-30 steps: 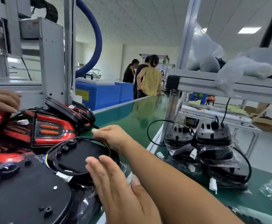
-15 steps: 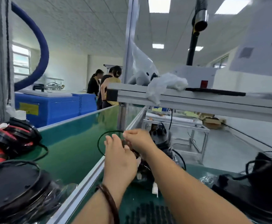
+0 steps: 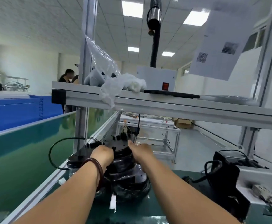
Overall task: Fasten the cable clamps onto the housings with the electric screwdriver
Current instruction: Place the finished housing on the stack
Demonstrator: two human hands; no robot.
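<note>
The left hand [image 3: 102, 153] curls its fingers over the top black housing [image 3: 119, 143]. Just right of it, the right hand [image 3: 141, 151] touches the same housing, but its fingers are too hidden to tell the grip.

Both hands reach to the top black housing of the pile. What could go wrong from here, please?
1. The stack of bagged housings looks uneven. Pulling the top housing with the left hand and the right hand may make those below slide.
2. The black cable loop hangs out past the bench rail, toward the green belt. It might snag when the housing is lifted.
</note>
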